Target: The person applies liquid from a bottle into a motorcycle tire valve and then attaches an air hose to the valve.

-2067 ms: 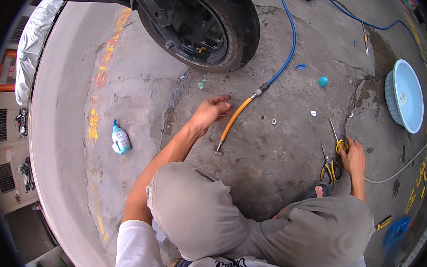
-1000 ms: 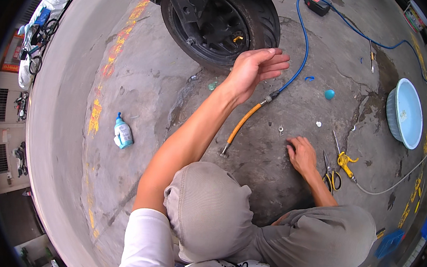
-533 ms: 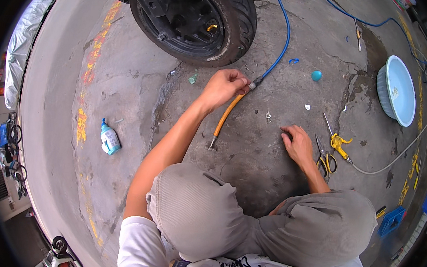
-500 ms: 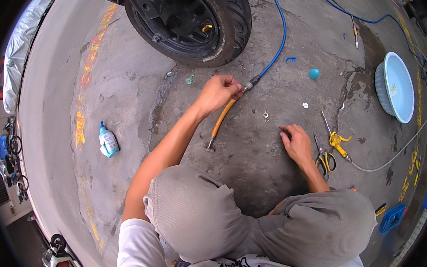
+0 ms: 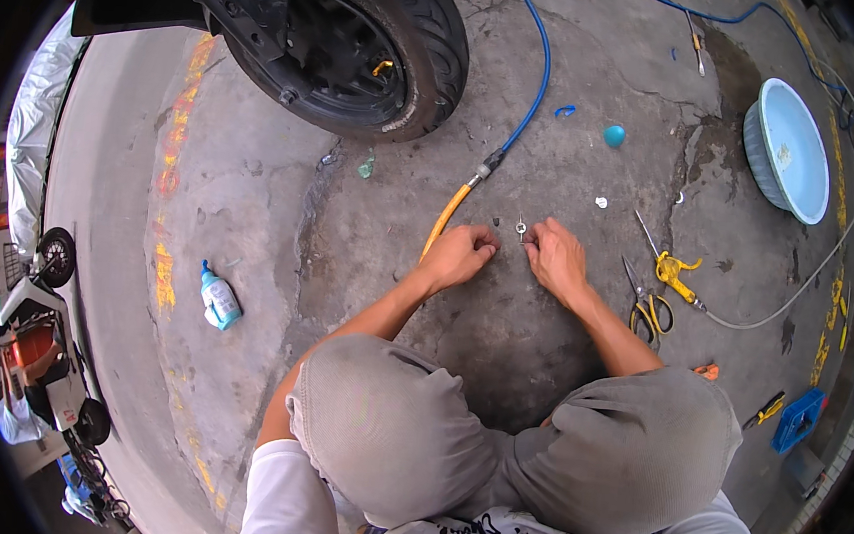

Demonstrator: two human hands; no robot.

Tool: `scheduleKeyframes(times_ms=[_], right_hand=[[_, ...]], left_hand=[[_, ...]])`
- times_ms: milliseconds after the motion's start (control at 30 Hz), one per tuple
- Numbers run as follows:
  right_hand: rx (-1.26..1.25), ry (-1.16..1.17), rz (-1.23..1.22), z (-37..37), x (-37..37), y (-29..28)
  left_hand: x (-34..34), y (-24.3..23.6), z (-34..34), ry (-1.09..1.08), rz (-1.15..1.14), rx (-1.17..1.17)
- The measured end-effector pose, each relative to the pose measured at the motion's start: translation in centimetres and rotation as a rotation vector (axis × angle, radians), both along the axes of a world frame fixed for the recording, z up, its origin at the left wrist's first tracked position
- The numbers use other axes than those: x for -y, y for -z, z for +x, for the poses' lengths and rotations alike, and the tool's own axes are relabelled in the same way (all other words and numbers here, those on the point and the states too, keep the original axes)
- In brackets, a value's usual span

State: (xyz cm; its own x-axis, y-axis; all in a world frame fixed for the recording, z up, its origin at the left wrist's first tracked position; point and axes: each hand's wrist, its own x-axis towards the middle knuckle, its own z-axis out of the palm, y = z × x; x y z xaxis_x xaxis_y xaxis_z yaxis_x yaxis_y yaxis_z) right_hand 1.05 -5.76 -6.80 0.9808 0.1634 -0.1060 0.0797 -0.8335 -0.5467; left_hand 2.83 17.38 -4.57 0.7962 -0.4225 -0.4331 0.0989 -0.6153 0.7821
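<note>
My left hand (image 5: pixel 461 253) is low over the concrete, beside the orange hose end (image 5: pixel 449 209) that joins a blue hose (image 5: pixel 535 90); its fingertips are bent together, hiding what they hold, if anything. A little to its right, my right hand (image 5: pixel 555 260) has curled fingers at a small metal piece (image 5: pixel 520 228); whether they grip it is unclear. A small dark bit (image 5: pixel 496 221) lies just beyond my left fingertips. Farther right are a yellow air gun (image 5: pixel 674 274) with a long nozzle and yellow-handled scissors (image 5: pixel 653 313).
A scooter's front wheel (image 5: pixel 414 60) stands ahead. A pale blue basin (image 5: pixel 799 166) is at right, a blue bottle (image 5: pixel 222 303) at left, a turquoise cap (image 5: pixel 614 135) ahead. A blue tray (image 5: pixel 798 420) sits near right. A person (image 5: pixel 23 408) on a motorbike passes far left.
My left hand has left the hose coupling and come down rightward. My right hand, earlier at the air gun, has moved left to the small metal piece. More two-wheelers appear at far left.
</note>
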Motion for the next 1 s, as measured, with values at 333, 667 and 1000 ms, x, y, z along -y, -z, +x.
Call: scheduleKeyframes(times_ms=[333,667,1000], right_hand=[[-0.026,0.031,0.369,-0.9,-2.0,-4.3],[-0.204,0.176,0.633,-1.2,-1.0,-4.4],[-0.258,0.240,0.637,-4.8,1.2,-0.6]], left_hand=[[1.5,-1.4,-0.1,-0.190,-0.273,-0.199],[-6.3,-10.0,9.3,-0.813,-0.557,0.086],[-8.3,-12.2,14.4,-0.888,-0.540,0.035]])
